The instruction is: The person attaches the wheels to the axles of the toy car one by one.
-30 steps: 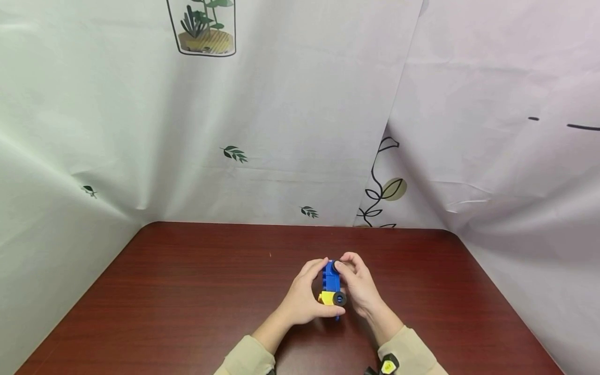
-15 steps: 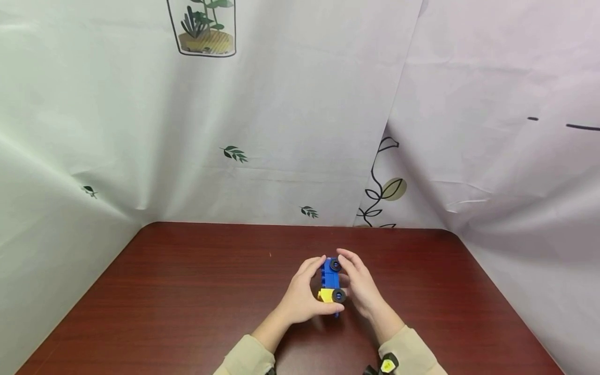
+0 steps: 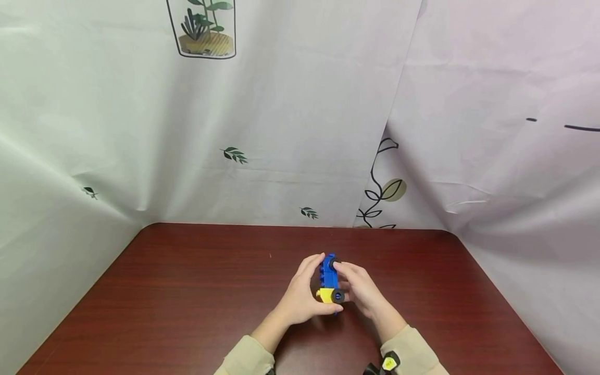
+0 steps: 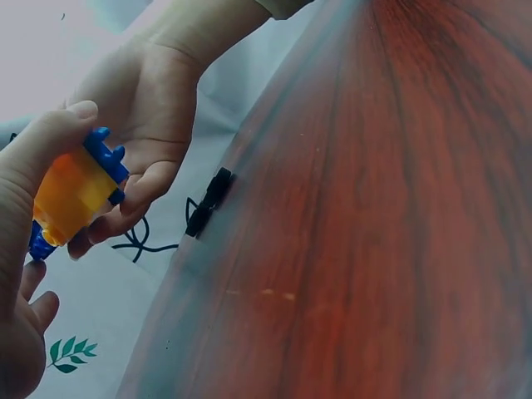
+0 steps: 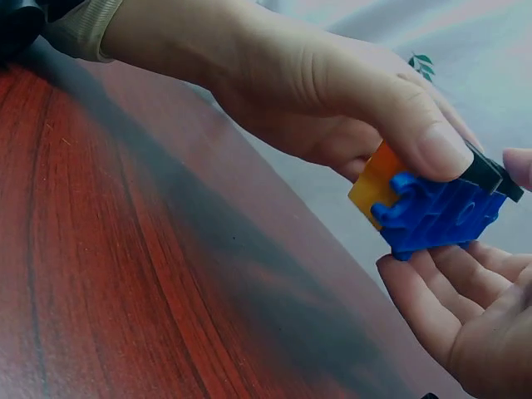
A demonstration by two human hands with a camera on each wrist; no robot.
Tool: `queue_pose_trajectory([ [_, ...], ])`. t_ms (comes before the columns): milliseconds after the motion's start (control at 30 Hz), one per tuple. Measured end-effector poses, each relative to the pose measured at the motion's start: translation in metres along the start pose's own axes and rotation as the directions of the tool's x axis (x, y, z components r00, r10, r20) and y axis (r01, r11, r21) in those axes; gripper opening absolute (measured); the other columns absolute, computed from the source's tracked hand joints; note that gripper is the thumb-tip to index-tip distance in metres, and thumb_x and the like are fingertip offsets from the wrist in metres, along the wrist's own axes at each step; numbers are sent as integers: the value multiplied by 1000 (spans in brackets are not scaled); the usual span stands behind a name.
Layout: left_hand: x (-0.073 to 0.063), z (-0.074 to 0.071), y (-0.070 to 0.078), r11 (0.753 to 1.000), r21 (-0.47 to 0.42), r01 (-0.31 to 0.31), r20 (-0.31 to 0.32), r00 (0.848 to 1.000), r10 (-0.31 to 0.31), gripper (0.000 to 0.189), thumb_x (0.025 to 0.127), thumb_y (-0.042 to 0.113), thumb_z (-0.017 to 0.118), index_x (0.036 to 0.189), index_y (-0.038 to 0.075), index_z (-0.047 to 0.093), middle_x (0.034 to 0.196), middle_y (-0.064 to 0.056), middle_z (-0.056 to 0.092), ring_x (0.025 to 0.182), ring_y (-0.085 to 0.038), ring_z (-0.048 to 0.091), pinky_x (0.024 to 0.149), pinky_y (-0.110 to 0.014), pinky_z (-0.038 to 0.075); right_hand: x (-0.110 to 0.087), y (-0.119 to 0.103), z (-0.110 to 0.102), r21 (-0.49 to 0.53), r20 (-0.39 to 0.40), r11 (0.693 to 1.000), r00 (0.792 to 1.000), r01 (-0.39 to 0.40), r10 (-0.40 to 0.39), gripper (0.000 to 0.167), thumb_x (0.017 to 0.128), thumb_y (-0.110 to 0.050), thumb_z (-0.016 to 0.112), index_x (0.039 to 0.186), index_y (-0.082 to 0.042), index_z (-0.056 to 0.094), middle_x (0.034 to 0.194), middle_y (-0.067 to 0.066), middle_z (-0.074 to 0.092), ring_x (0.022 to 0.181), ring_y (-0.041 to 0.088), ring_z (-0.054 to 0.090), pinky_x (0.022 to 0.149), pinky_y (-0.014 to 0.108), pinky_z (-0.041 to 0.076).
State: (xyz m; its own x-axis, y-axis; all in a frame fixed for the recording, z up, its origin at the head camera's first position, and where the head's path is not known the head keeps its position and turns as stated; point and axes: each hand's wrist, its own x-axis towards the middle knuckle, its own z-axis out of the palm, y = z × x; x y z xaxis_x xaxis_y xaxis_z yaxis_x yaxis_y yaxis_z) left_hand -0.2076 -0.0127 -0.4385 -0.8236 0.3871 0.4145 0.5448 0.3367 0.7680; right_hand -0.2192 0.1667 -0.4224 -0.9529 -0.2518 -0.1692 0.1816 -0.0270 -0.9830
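A toy brick car (image 3: pixel 330 279) with a blue body, a yellow end and black wheels is held on edge above the table, its wheels facing right. My left hand (image 3: pixel 300 299) spans its length, thumb at the yellow end and fingers at the blue far end. With the thumb, my right hand (image 3: pixel 365 294) presses the far wheel (image 3: pixel 333 263), its other fingers curled behind the car. The near wheel (image 3: pixel 338 296) shows fully. In the left wrist view the yellow block (image 4: pixel 76 193) faces the camera; in the right wrist view the blue underside (image 5: pixel 440 214) shows.
The dark red wooden table (image 3: pixel 211 297) lies below both hands. A pale curtain (image 3: pixel 300 104) printed with leaves hangs behind it. In the left wrist view, a black object with a cord (image 4: pixel 209 202) is at the table's edge.
My right thumb came off the far wheel half a second ago and is back on it now, the hand slightly lower. The car has shifted a little up and left in my left hand.
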Motion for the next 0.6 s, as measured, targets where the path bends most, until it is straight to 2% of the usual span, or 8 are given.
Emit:
queue_pose_trajectory([
  [133, 0, 0, 0, 1000, 18, -15, 20, 1000, 15, 104, 66, 35, 86, 149, 23, 25, 149, -1, 32, 131, -20, 41, 103, -52, 40, 0, 1, -1, -10, -6, 999, 1000, 30, -30, 54, 93, -41, 55, 125, 2, 50, 92, 3, 67, 78, 18, 68, 69, 38, 58],
  [300, -1, -1, 0, 999, -23, 23, 41, 999, -22, 104, 68, 38, 84, 150, 30, 20, 152, 1, 28, 135, -22, 37, 103, -55, 38, 0, 1, -1, -27, -41, 997, 997, 67, -68, 50, 93, -33, 58, 129, 0, 48, 96, 2, 67, 77, 18, 67, 70, 35, 57],
  [433, 0, -2, -2, 994, -88, 67, 24, 998, -65, 91, 77, 40, 76, 149, 29, 22, 151, -2, 30, 134, -23, 38, 104, -52, 40, 0, 0, 1, -48, -57, 994, 993, 96, -99, 50, 93, -26, 59, 133, 0, 45, 102, 6, 67, 82, 17, 67, 73, 35, 57],
  [600, 2, -2, -5, 985, -150, 90, -16, 996, -93, 69, 89, 35, 65, 147, 20, 30, 143, -9, 41, 130, -25, 46, 100, -45, 45, -1, -2, 3, -65, -65, 985, 985, 157, -161, 48, 92, -19, 60, 132, 3, 44, 111, 16, 65, 85, 15, 67, 77, 35, 56],
])
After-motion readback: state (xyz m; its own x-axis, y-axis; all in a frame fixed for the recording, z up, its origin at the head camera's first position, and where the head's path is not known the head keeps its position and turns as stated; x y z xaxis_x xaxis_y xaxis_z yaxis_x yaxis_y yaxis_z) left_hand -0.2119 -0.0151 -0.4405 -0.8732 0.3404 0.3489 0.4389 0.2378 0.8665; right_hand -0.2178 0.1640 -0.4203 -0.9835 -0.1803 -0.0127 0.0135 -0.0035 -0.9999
